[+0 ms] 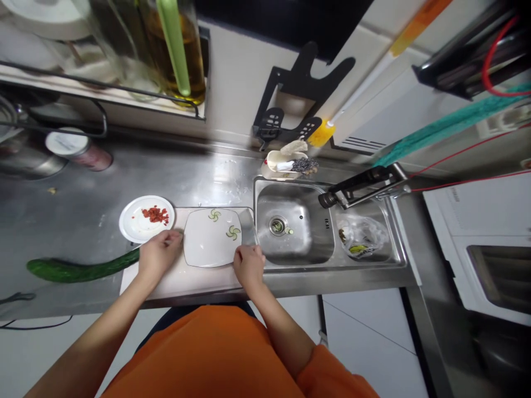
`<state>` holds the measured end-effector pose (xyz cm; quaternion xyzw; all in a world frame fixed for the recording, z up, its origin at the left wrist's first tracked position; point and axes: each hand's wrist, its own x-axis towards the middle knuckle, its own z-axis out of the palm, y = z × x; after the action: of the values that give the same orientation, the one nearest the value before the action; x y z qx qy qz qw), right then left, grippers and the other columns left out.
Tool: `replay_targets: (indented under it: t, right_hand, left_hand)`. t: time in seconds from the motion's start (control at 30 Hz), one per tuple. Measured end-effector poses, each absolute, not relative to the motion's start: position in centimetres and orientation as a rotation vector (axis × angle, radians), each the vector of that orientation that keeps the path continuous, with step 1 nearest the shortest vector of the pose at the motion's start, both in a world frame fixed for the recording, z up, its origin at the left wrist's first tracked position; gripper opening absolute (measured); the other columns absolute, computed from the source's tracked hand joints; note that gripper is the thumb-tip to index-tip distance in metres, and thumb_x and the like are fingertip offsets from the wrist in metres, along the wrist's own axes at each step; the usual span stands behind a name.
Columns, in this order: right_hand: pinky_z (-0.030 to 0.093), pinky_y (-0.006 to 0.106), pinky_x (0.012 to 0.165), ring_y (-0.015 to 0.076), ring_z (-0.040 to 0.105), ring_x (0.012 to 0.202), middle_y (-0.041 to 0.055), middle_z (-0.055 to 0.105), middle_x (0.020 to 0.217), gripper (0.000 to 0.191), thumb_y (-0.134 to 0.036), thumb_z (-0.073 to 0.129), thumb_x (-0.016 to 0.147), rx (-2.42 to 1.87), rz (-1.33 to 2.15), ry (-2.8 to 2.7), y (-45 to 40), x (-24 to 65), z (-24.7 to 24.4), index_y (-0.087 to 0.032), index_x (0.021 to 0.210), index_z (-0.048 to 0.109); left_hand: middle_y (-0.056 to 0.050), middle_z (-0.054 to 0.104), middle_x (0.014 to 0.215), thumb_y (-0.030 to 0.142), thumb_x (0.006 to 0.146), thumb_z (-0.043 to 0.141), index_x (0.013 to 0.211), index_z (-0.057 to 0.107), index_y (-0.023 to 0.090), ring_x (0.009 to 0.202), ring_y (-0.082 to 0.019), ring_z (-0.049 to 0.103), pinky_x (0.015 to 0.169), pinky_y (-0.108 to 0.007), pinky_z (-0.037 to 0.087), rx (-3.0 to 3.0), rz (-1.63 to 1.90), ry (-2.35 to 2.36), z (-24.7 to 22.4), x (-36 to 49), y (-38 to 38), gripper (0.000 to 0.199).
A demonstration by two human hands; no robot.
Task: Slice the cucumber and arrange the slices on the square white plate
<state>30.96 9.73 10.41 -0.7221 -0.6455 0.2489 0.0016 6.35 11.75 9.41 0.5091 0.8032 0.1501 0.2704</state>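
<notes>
A square white plate (pixel 211 240) with green slices laid near its top and right edges rests on the white cutting board (pixel 178 282). My left hand (pixel 160 255), fingers pinched together, is just left of this plate; what the fingertips hold is too small to name. My right hand (pixel 249 266) is curled at the plate's lower right corner, and its fingertips are partly hidden. Behind my left hand, a round white plate (pixel 136 225) bears chopped red pieces (pixel 155 214). A long green cucumber (pixel 78 271) lies to the left, its right end beside my left hand.
The steel sink (pixel 294 249) is to the right, with a faucet (pixel 357 185) and a plastic bag (pixel 365 235) in the side basin. Bottles (pixel 178 55) stand on a rack above the back left. A red-and-white can (pixel 83 149) stands beneath it.
</notes>
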Motion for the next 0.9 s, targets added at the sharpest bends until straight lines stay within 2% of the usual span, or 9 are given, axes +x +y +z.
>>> replay_targets:
  t: [0.27,0.43,0.6,0.73,0.9]
  right_hand:
    - [0.025,0.028,0.069,0.0206,0.046,0.094,0.0046,0.062,0.080,0.014,-0.023,0.051,0.088,-2.200,0.785,-2.165,9.1,29.3,10.4,-0.023,0.084,0.065]
    - [0.024,0.028,0.067,0.0201,0.046,0.094,0.0032,0.064,0.081,0.015,-0.023,0.050,0.089,-2.161,0.782,-2.193,9.0,28.9,10.5,-0.023,0.084,0.064]
    - [0.025,0.028,0.067,0.0203,0.047,0.094,0.0027,0.065,0.082,0.014,-0.022,0.051,0.088,-2.150,0.779,-2.200,8.8,28.7,10.4,-0.022,0.085,0.064]
    - [0.027,0.027,0.068,0.0202,0.048,0.093,0.0025,0.066,0.082,0.014,-0.022,0.051,0.087,-2.103,0.804,-2.198,8.8,28.5,10.2,-0.022,0.085,0.065]
    - [0.033,0.027,0.082,0.0163,0.053,0.086,0.0022,0.067,0.082,0.015,-0.019,0.053,0.085,-1.862,0.948,-2.173,9.8,27.5,9.8,-0.020,0.088,0.068]
  left_hand:
    - [-0.010,0.069,0.100,0.041,0.083,0.046,0.107,0.066,0.020,0.089,-0.025,0.062,0.074,-0.031,0.044,1.569,0.160,2.239,7.3,4.3,9.7,0.038]
    - [-0.009,0.069,0.100,0.040,0.084,0.045,0.104,0.066,0.020,0.092,-0.024,0.061,0.078,-0.030,0.043,1.622,0.218,2.204,6.7,5.1,9.9,0.036]
    - [-0.008,0.069,0.093,0.037,0.081,0.048,0.097,0.066,0.019,0.085,-0.022,0.061,0.076,-0.029,0.043,1.567,0.309,2.182,6.6,5.2,10.1,0.030]
    - [-0.002,0.068,0.078,0.039,0.077,0.052,0.083,0.065,0.022,0.074,-0.018,0.061,0.070,-0.026,0.043,1.400,0.368,2.148,7.1,5.1,10.2,0.023]
    - [0.001,0.067,0.071,0.045,0.069,0.061,0.082,0.065,0.022,0.062,-0.013,0.057,0.063,-0.024,0.043,1.193,0.547,2.003,8.0,5.2,10.4,0.027]
